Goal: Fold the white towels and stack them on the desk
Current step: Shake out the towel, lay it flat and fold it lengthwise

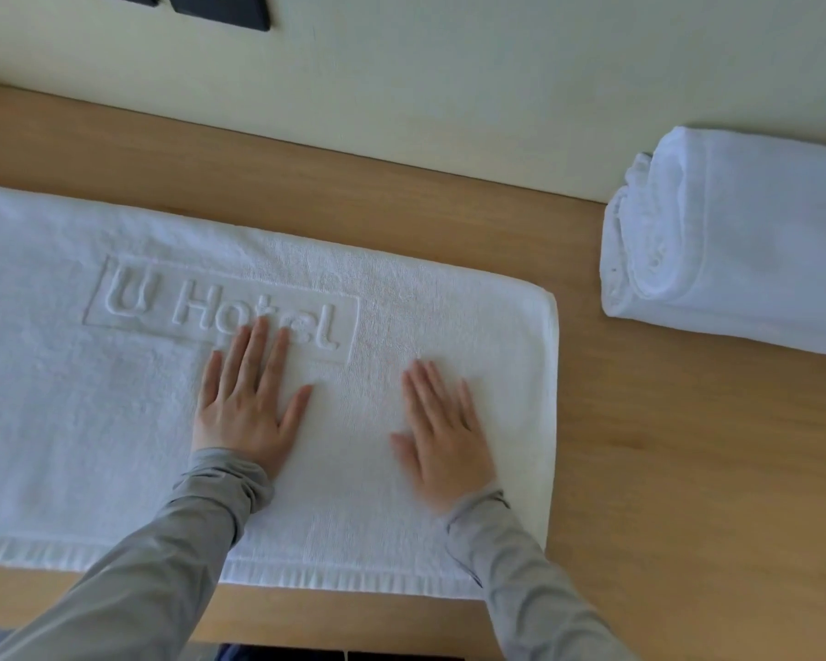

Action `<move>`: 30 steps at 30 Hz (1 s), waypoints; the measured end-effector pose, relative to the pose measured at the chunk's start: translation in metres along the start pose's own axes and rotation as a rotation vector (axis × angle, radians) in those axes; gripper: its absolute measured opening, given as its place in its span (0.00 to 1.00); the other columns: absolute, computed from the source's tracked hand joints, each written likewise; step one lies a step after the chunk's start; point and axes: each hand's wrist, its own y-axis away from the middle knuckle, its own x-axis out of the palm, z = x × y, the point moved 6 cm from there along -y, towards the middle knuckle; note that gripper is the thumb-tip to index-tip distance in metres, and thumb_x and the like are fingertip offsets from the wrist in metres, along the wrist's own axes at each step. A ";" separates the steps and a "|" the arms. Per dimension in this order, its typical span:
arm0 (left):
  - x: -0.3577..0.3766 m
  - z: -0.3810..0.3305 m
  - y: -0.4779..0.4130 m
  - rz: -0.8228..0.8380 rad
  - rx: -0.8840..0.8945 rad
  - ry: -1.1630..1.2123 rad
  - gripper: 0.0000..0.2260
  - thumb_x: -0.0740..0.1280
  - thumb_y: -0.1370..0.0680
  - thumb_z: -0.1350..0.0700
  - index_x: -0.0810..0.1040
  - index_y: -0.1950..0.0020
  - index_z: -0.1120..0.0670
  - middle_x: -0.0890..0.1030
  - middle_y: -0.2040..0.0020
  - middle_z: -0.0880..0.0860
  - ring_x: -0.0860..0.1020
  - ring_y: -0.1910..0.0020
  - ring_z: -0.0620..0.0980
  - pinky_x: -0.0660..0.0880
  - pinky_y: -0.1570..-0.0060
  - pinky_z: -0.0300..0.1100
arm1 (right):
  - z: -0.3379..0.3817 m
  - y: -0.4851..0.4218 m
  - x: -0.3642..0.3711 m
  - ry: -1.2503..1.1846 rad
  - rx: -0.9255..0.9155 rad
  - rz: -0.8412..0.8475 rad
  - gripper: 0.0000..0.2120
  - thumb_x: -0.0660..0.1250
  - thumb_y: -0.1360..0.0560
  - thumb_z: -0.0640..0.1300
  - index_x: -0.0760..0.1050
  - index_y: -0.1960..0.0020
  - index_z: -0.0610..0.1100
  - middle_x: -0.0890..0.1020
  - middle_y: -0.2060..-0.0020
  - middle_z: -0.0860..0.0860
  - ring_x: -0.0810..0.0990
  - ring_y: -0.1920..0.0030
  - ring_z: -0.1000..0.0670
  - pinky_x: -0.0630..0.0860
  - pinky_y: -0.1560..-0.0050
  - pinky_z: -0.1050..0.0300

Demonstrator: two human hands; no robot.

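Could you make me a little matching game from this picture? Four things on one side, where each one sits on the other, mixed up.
1 left hand
2 right hand
3 folded towel
4 dark wall plates

A high on the wall, top left
B flat on the spread towel, fingertips on its embossed lettering
C on the desk, far right
D flat on the spread towel, near its right edge

Pairs: 1-B, 2-D, 3-C, 4-A

White towel (401, 326) lies flat on the desk (664, 446); another towel (745, 245), seemingly folded, lies right.
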 end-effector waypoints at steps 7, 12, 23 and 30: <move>0.000 -0.002 0.002 0.010 0.003 -0.003 0.32 0.44 0.23 0.36 0.47 0.22 0.49 0.50 0.22 0.49 0.48 0.23 0.48 0.46 0.26 0.50 | -0.064 0.092 0.003 -0.237 0.389 -0.038 0.31 0.40 0.19 0.56 0.54 0.26 0.34 0.57 0.26 0.42 0.54 0.25 0.46 0.51 0.27 0.47; -0.019 -0.025 0.011 -0.044 0.081 0.080 0.32 0.44 0.21 0.39 0.59 0.25 0.59 0.61 0.25 0.59 0.59 0.26 0.57 0.56 0.28 0.56 | -0.082 0.096 -0.017 -0.375 0.415 -0.087 0.27 0.42 0.19 0.54 0.49 0.26 0.39 0.53 0.25 0.46 0.51 0.24 0.47 0.46 0.24 0.52; 0.031 -0.202 0.135 0.160 0.743 -0.098 0.41 0.61 0.32 0.29 0.63 0.26 0.52 0.64 0.26 0.54 0.63 0.27 0.54 0.58 0.34 0.55 | -0.130 -0.074 -0.062 -0.180 0.104 0.187 0.25 0.47 0.17 0.47 0.49 0.23 0.41 0.51 0.23 0.47 0.45 0.23 0.49 0.44 0.25 0.48; 0.039 -0.214 0.138 -0.002 0.775 -0.119 0.23 0.64 0.24 0.43 0.74 0.33 0.53 0.73 0.32 0.55 0.69 0.32 0.56 0.72 0.39 0.59 | -0.158 -0.097 -0.066 -0.189 0.208 0.119 0.21 0.53 0.19 0.46 0.62 0.28 0.39 0.68 0.31 0.42 0.67 0.32 0.42 0.64 0.35 0.50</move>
